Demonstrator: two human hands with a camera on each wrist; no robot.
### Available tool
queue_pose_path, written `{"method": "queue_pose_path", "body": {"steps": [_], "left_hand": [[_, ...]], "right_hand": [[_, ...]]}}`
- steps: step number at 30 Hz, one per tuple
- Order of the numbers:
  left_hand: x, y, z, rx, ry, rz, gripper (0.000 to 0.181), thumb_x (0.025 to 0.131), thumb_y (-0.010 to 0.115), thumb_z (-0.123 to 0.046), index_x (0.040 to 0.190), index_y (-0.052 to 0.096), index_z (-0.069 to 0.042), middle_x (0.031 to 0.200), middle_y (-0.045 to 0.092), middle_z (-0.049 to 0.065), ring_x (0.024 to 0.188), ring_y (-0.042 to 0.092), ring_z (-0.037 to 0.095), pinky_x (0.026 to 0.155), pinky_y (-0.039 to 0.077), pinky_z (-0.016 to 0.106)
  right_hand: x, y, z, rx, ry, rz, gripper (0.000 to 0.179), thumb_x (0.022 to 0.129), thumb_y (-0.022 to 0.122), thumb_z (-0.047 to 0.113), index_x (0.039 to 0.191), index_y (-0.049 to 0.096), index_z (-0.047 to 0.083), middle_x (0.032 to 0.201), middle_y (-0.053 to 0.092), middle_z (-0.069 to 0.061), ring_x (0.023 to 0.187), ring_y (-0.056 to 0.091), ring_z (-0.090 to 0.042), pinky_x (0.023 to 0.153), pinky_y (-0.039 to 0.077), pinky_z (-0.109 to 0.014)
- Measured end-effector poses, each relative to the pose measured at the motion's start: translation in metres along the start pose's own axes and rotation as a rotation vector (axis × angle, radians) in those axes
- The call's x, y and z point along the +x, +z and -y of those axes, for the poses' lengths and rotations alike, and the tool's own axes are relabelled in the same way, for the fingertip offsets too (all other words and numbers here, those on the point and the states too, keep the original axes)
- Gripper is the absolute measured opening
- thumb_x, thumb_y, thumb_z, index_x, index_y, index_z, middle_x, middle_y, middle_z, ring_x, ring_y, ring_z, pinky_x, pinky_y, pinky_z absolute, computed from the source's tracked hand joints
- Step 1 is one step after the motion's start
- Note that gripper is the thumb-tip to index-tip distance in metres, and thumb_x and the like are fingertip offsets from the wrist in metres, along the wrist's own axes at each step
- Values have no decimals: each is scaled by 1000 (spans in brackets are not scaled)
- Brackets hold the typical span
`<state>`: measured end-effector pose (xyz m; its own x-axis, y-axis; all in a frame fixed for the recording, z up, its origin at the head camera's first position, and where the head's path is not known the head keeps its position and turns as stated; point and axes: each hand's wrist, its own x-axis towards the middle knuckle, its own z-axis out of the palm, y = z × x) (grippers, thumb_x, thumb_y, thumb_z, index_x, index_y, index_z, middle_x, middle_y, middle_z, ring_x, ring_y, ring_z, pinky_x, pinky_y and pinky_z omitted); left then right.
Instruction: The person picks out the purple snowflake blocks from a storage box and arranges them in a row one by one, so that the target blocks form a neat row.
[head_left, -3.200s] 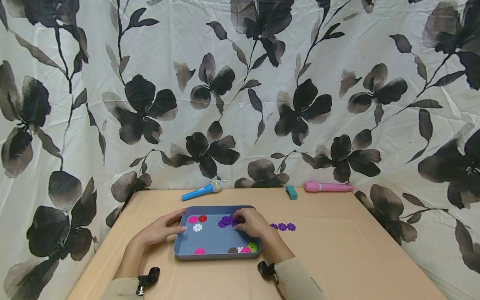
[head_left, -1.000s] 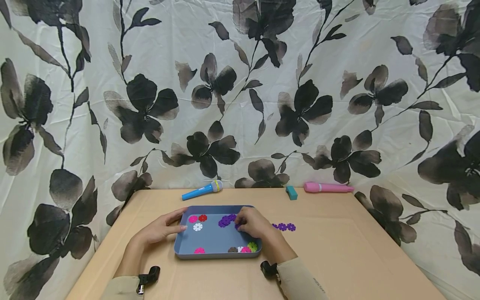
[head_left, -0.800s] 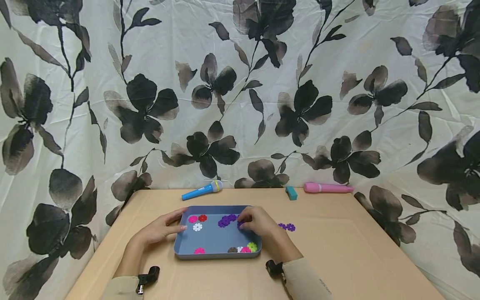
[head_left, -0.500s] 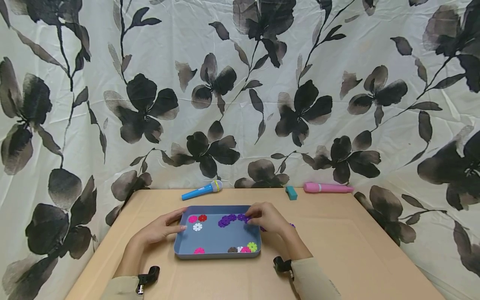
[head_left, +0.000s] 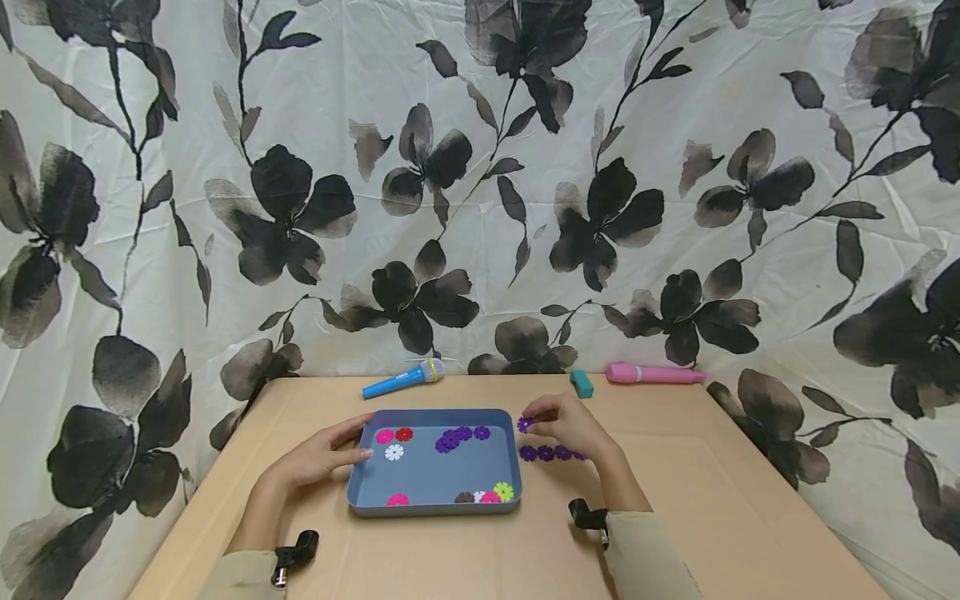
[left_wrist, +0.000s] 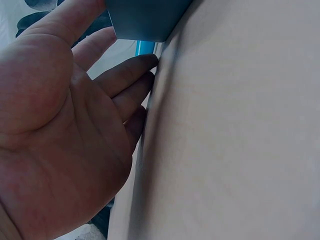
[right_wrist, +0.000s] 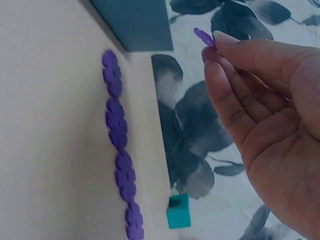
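Note:
My left hand (head_left: 318,457) rests against the left side of the grey-blue tray (head_left: 431,510), its thumb on the rim and its fingers fairly straight. In the left wrist view, the tray's corner (left_wrist: 145,22) meets the hand's upper fingers. My right hand (head_left: 573,427) is raised right of the tray, pinching a purple flower-shaped disc (right_wrist: 203,36) between thumb and fingertips. Below that hand, several purple flower discs (head_left: 546,453) lie in a row on the table. Inside the tray are clustered purple discs (head_left: 448,440), plus a single purple disc (head_left: 482,433) beside them.
Other tray discs are pink (head_left: 384,436), red (head_left: 404,434), white (head_left: 393,452) and green (head_left: 503,492). At the table's back edge lie a blue toy microphone (head_left: 402,379), a teal block (head_left: 581,384) and a pink wand-like object (head_left: 655,374). A floral curtain (head_left: 480,208) hangs behind.
My right hand has moved rightward out of the tray, carrying a purple disc over the rim. The row on the table shows more from its left end. The left hand stays on the tray.

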<state>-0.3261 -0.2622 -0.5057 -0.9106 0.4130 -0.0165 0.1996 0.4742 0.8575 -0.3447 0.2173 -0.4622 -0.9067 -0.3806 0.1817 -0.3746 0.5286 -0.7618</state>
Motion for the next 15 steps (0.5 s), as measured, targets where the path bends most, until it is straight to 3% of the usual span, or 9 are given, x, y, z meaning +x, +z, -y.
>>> {"method": "queue_pose_path", "body": {"steps": [15], "left_hand": [[-1, 0, 0, -1, 3, 1, 79, 98, 72, -36, 163, 34, -14, 169, 31, 18, 157, 26, 44, 125, 25, 61]], "right_hand": [[-16, -33, -20, 11, 115, -86, 20, 93, 76, 7, 113, 79, 8, 108, 77, -9, 94, 68, -19, 86, 59, -28]]}}
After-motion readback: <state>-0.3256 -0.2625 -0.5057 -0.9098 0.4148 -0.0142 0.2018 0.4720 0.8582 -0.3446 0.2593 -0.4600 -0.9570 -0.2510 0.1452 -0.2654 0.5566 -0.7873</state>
